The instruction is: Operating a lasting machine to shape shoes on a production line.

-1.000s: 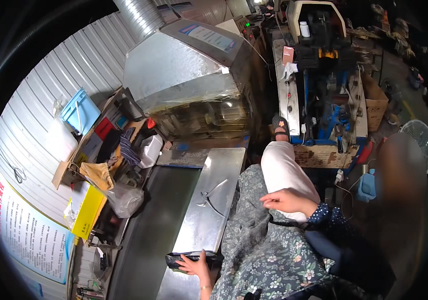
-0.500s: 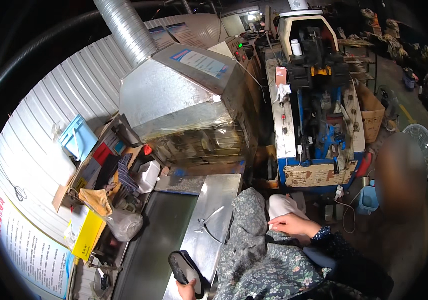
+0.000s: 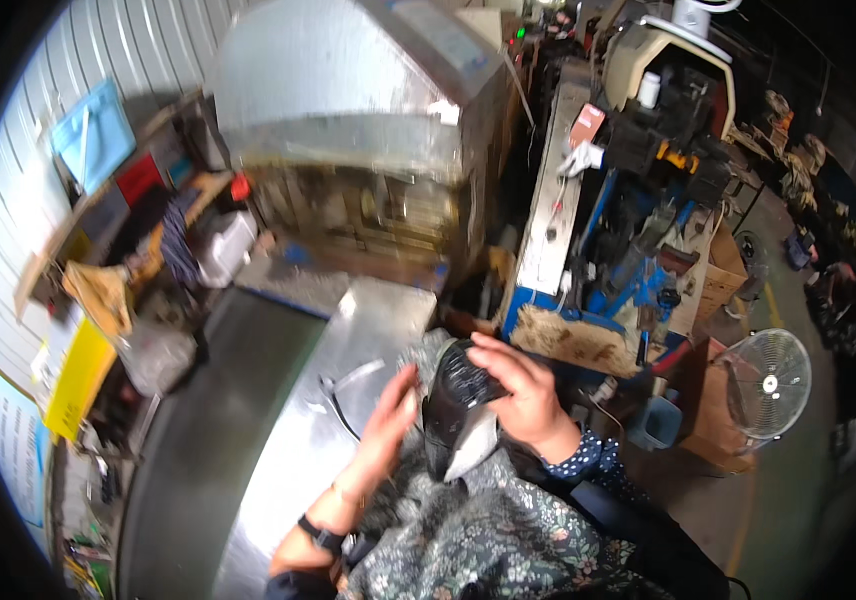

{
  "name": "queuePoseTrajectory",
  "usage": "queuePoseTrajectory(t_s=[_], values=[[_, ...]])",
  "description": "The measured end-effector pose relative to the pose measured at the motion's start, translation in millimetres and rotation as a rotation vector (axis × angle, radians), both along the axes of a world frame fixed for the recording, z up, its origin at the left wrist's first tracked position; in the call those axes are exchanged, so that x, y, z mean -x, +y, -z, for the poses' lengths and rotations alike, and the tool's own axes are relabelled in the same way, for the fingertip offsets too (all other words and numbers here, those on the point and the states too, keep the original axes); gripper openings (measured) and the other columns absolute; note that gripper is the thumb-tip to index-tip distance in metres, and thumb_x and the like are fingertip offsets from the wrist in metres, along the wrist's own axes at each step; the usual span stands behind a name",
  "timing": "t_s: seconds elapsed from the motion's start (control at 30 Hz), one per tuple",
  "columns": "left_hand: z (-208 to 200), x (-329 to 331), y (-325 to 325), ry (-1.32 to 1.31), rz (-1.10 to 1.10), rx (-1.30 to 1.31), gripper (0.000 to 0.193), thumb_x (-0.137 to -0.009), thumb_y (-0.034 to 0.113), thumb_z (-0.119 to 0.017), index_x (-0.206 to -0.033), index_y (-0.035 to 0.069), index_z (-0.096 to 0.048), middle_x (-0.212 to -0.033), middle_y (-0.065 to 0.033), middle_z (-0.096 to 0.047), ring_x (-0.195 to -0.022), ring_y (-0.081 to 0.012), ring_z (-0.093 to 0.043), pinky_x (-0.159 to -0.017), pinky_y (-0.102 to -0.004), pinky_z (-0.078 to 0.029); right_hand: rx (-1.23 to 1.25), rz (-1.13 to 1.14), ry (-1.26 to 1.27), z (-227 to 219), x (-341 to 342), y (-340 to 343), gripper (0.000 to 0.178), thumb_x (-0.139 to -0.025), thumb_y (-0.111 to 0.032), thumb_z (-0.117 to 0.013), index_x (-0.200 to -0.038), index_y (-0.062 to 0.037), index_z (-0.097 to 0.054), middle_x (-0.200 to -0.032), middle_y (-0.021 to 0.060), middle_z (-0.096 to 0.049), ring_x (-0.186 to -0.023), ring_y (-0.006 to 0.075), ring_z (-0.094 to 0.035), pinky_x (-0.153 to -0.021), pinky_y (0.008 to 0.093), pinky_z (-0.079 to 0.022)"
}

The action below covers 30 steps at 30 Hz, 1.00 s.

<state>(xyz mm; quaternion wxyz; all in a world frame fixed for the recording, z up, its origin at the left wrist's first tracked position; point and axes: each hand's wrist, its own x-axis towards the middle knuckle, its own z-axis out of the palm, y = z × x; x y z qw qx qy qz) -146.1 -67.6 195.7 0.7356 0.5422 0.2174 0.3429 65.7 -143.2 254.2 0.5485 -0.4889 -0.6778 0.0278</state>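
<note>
A black shoe point(image 3: 460, 385) with a glossy, wrinkled end and a pale patch on its lower side is held above my lap. My right hand point(image 3: 528, 400) grips its far end, with fingers over the top and the thumb on the near side. Beside the shoe's left side is my left hand point(image 3: 388, 425), its fingers stretched out and blurred; whether it touches the shoe I cannot tell. Pincers point(image 3: 333, 390) lie on the shiny metal plate point(image 3: 283, 440) to the left. A flowered grey apron point(image 3: 508, 520) covers my lap.
A dark conveyor belt point(image 3: 203, 430) runs along the left toward a metal hooded box point(image 3: 348, 130). Further left, a cluttered shelf holds a light-blue bin point(image 3: 95, 135). A blue-framed machine point(image 3: 628, 250) stands ahead right. A fan point(image 3: 768, 385) and a blue bucket point(image 3: 656, 425) are at right.
The shoe has come from the metal plate at lower left to above my lap. My right hand has moved up onto it, and my left hand no longer wraps its end. The view has shifted.
</note>
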Motion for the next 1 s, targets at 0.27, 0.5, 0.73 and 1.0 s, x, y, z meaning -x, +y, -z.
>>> queuePoseTrajectory(t_s=[0.27, 0.5, 0.73, 1.0], values=[[-9.3, -49.3, -37.5, 0.039, 0.186, -0.402, 0.059, -0.079, 0.025, -0.078, -0.129, 0.002, -0.055, -0.115, -0.0116, -0.066, -0.105, -0.0229, -0.064, -0.092, -0.0342, -0.049, 0.218, -0.004, -0.374, 23.3, -11.3, -100.7, 0.057, -0.071, -0.037, -0.081, -0.112, 0.0010, -0.066, -0.118, 0.0224, -0.065, -0.096, 0.0317, -0.070, -0.078, 0.0360, -0.058], [-19.9, -53.4, -52.3, 0.067, -0.001, -0.521, 0.048, -0.080, 0.007, -0.073, -0.126, 0.001, -0.058, -0.100, -0.0128, -0.070, -0.088, -0.0265, -0.070, -0.079, -0.0334, -0.054, 0.420, -0.111, -0.392, -9.6, -12.1, -100.0, 0.063, -0.071, -0.036, -0.082, -0.117, 0.0022, -0.063, -0.123, 0.0263, -0.061, -0.092, 0.0334, -0.070, -0.073, 0.0356, -0.058], [23.5, -56.8, -10.4, 0.163, -0.153, -0.403, 0.042, -0.092, 0.023, -0.062, -0.127, 0.001, -0.057, -0.110, -0.0206, -0.067, -0.098, -0.0349, -0.066, -0.084, -0.0385, -0.052, 0.704, -0.145, -0.150, 2.3, -6.5, -25.1, 0.068, -0.070, -0.021, -0.082, -0.129, 0.0011, -0.055, -0.120, 0.0233, -0.062, -0.105, 0.0322, -0.066, -0.088, 0.0357, -0.052], [53.0, -34.1, 64.2, 0.488, -0.121, -0.407, 0.050, -0.080, 0.018, -0.074, -0.123, 0.003, -0.054, -0.111, -0.0154, -0.063, -0.104, -0.0275, -0.062, -0.091, -0.0387, -0.048, 0.838, -0.055, 0.575, 149.3, 16.1, 6.5, 0.022, -0.098, -0.010, -0.057, -0.111, 0.0063, -0.063, -0.089, -0.0011, -0.067, -0.083, 0.0038, -0.055, -0.071, 0.0241, -0.048]])
